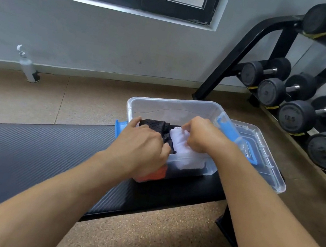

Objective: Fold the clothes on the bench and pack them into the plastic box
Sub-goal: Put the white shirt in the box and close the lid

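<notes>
- Black mesh garment point(155, 126): inside the clear plastic box point(181, 107), beside a white garment point(180, 145).
- Left hand point(143, 148): fingers curled on the black mesh garment.
- Right hand point(200, 135): fingers curled, pinching the white garment.
- Plastic box: on the black bench point(25, 148); lid point(260, 151) alongside.
- Dumbbell rack point(312, 93): right.

- Clear plastic box point(182, 105) with blue latches point(228, 129).
- Inside the box: a black perforated mesh garment point(155, 125), a white one point(178, 145), orange fabric point(155, 174) at the near wall.
- Under the box, the black ribbed bench point(24, 155).
</notes>
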A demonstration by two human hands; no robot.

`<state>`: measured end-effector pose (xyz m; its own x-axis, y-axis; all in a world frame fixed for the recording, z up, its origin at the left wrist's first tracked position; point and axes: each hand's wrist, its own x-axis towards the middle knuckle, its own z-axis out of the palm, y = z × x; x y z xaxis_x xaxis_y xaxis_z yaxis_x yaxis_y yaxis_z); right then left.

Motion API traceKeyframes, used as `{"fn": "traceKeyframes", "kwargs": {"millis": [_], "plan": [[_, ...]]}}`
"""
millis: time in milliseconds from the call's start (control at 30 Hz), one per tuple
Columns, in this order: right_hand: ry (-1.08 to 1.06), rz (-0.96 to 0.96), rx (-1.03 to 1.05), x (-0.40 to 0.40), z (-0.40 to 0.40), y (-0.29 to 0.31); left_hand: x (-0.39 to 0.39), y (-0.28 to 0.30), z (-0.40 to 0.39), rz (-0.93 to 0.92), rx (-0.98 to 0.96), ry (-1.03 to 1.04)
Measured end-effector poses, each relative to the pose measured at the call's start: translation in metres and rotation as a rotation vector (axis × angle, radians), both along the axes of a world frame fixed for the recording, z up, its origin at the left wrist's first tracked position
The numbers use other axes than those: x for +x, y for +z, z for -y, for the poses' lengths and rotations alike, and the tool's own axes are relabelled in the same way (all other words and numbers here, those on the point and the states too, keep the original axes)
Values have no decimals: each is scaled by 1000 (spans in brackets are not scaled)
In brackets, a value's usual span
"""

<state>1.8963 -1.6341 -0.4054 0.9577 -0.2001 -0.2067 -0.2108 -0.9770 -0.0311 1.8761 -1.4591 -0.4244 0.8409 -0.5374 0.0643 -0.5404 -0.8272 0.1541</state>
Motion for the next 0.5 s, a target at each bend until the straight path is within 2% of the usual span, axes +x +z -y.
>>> {"fn": "traceKeyframes", "kwargs": {"millis": [100,200,267,333,433,500], "plan": [[-94,301,214,-5,14,-10,1,0,12,54,-86,-38],[-140,635,292,-15,38,-14,-6,2,28,64,-226,-78],[-198,791,358,-20,56,-16,-11,0,39,63,-220,-109],[-263,902,435,-25,73,-19,-15,-3,46,61,-163,-149],[-374,1026,443,-30,104,-25,-13,-1,49,48,-102,-173],[-554,1025,493,-34,130,-36,-11,1,49,20,-107,-161]]}}
